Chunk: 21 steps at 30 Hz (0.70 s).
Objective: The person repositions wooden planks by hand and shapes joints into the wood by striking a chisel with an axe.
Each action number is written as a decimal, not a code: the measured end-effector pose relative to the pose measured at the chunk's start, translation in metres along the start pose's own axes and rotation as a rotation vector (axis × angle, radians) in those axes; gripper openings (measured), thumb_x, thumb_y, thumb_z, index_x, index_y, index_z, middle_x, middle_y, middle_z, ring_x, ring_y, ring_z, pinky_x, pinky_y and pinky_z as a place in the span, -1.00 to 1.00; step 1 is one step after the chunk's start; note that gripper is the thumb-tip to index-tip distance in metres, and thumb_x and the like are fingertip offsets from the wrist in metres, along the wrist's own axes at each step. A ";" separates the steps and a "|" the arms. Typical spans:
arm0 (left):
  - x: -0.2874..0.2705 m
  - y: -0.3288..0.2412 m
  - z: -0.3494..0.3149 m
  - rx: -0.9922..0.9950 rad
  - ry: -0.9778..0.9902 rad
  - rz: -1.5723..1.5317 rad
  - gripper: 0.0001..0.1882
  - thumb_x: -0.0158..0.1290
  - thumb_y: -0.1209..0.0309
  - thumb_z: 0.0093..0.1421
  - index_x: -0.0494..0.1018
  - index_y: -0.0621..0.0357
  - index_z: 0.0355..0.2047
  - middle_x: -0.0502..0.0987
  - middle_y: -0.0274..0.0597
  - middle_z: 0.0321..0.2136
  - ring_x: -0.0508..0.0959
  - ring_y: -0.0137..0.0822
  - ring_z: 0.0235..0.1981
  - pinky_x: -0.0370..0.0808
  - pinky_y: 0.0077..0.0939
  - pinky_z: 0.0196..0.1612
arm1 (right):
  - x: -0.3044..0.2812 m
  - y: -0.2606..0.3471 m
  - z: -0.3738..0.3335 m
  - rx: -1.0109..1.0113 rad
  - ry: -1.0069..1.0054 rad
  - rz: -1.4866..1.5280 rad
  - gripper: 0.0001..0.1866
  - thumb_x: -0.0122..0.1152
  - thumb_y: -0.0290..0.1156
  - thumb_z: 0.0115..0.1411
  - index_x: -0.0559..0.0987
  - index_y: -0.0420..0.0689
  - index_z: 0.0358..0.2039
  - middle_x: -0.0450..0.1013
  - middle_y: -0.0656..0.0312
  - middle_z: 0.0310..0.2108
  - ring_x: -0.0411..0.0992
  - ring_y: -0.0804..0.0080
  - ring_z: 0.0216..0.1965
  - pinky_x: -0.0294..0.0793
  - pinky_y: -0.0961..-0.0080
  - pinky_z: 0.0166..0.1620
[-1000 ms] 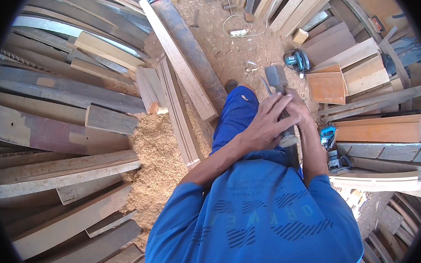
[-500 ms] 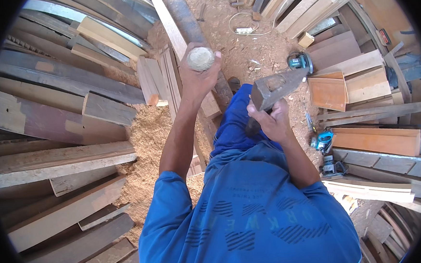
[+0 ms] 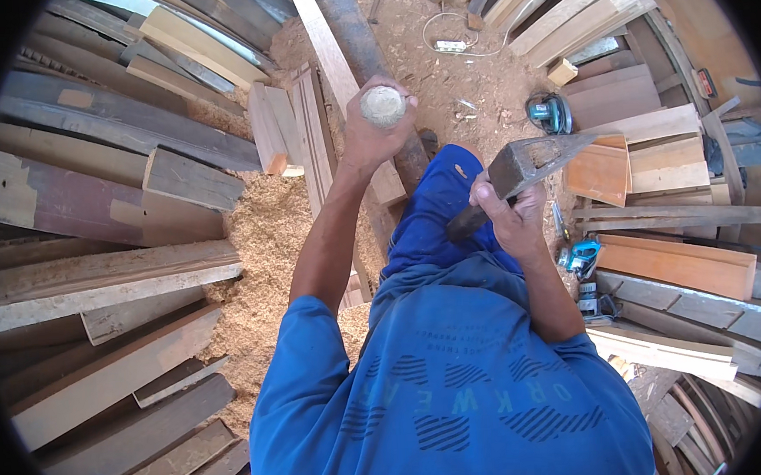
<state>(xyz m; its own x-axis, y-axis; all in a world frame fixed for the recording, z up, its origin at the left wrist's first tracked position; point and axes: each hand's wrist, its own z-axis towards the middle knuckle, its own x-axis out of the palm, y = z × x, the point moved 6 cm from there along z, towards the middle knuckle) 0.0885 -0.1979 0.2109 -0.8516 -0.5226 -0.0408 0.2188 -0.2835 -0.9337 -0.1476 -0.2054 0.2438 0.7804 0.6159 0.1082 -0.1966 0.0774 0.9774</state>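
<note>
Our left hand (image 3: 378,140) is raised ahead of the body, curled into a fist around a round-ended piece (image 3: 382,107) whose pale, rough end faces up at us; the rest of it is hidden below. Our right hand (image 3: 516,212) grips a hatchet (image 3: 516,170) close under its dark metal head, thumb on the near side, so that the blade points right and the dark handle slants left over our thigh. The two held things are well apart.

Just below are our blue shirt (image 3: 444,355) and the knee of our blue trousers (image 3: 444,190). Beyond the left fist, a long pale board (image 3: 323,41) runs forward beside a dark plank (image 3: 359,34), with wood shavings (image 3: 263,236) heaped to the left.

On our right we see a turquoise power tool (image 3: 584,257) next to orange-brown panels (image 3: 678,263), and farther ahead a teal circular saw (image 3: 547,114). Farther off, a white socket strip (image 3: 451,47) lies on the dirt floor (image 3: 414,74), its cable curling toward stacked timbers (image 3: 589,20).
</note>
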 end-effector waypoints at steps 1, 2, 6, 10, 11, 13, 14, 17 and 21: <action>0.000 0.000 0.000 0.000 0.001 -0.006 -0.87 0.19 0.56 0.20 0.44 0.18 -0.29 0.51 -0.31 -0.43 0.52 -0.56 -0.51 0.47 -0.64 -0.48 | 0.000 0.000 0.000 0.001 -0.002 0.000 -0.92 0.33 -0.56 0.18 0.56 -0.19 -0.36 0.48 0.34 -0.42 0.40 0.67 -0.39 0.43 0.61 -0.27; 0.001 0.000 -0.001 0.000 0.003 -0.007 -0.87 0.19 0.56 0.20 0.44 0.18 -0.29 0.51 -0.31 -0.43 0.52 -0.56 -0.51 0.47 -0.64 -0.48 | -0.001 0.000 -0.001 0.020 -0.016 0.026 -0.93 0.33 -0.55 0.18 0.57 -0.19 -0.37 0.49 0.34 -0.43 0.41 0.67 -0.39 0.44 0.61 -0.27; 0.015 -0.013 -0.011 0.126 0.065 0.054 -0.88 0.18 0.57 0.20 0.47 0.17 -0.30 0.53 -0.34 -0.43 0.52 -0.56 -0.51 0.46 -0.65 -0.48 | -0.009 -0.014 0.001 0.127 0.018 0.013 -0.93 0.33 -0.54 0.16 0.58 -0.19 -0.40 0.50 0.34 -0.49 0.43 0.66 -0.41 0.44 0.60 -0.31; 0.012 -0.013 -0.014 0.211 0.081 -0.043 -0.89 0.17 0.60 0.18 0.49 0.17 -0.30 0.53 -0.34 -0.43 0.52 -0.57 -0.53 0.47 -0.64 -0.47 | -0.007 0.044 0.026 -0.003 -0.018 -0.282 -0.91 0.31 -0.52 0.18 0.55 -0.21 -0.38 0.52 0.28 -0.51 0.48 0.58 -0.45 0.48 0.55 -0.37; 0.004 -0.003 -0.013 0.048 0.065 -0.081 -0.89 0.15 0.62 0.18 0.48 0.18 -0.30 0.52 -0.33 -0.45 0.51 -0.57 -0.54 0.46 -0.63 -0.48 | -0.007 0.069 0.034 -0.138 -0.026 -0.388 -0.90 0.28 -0.52 0.22 0.52 -0.24 -0.32 0.53 0.21 -0.51 0.54 0.49 -0.46 0.54 0.53 -0.38; -0.003 -0.006 -0.012 -0.038 0.045 -0.131 -0.89 0.14 0.62 0.18 0.48 0.19 -0.29 0.52 -0.33 -0.45 0.51 -0.56 -0.55 0.46 -0.64 -0.48 | 0.004 0.103 0.053 -0.262 -0.082 -0.315 -0.89 0.28 -0.49 0.22 0.54 -0.24 -0.36 0.53 0.22 -0.52 0.53 0.52 -0.48 0.52 0.57 -0.40; -0.003 -0.005 -0.008 -0.116 0.020 -0.182 -0.89 0.13 0.63 0.18 0.48 0.20 -0.29 0.51 -0.33 -0.46 0.51 -0.56 -0.56 0.46 -0.64 -0.49 | 0.006 0.112 0.060 -0.307 -0.105 -0.294 -0.89 0.28 -0.48 0.23 0.54 -0.24 -0.37 0.53 0.23 -0.53 0.52 0.53 -0.49 0.52 0.59 -0.40; -0.001 0.000 -0.011 -0.054 0.089 -0.110 -0.85 0.16 0.61 0.14 0.51 0.20 -0.26 0.54 -0.30 -0.44 0.55 -0.53 -0.45 0.51 -0.58 -0.35 | 0.023 0.107 0.076 -0.369 0.040 -0.602 -0.82 0.30 -0.41 0.21 0.55 -0.27 -0.35 0.53 0.17 -0.55 0.54 0.38 -0.48 0.52 0.44 -0.38; 0.000 0.027 -0.024 -0.184 0.148 -0.024 -0.76 0.24 0.52 0.06 0.56 0.17 -0.21 0.64 -0.21 -0.33 0.62 -0.44 -0.27 0.56 -0.48 -0.15 | 0.035 0.054 0.090 -0.078 0.444 -1.355 -0.75 0.32 -0.35 0.14 0.55 -0.28 -0.30 0.54 -0.04 -0.52 0.56 -0.03 -0.41 0.53 0.16 -0.27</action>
<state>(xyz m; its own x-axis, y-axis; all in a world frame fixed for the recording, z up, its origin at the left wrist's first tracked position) 0.0835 -0.1863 0.1776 -0.9189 -0.3905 -0.0570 0.1189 -0.1362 -0.9835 -0.0772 -0.2500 0.3170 0.1444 0.2217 -0.9644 0.4949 0.8277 0.2644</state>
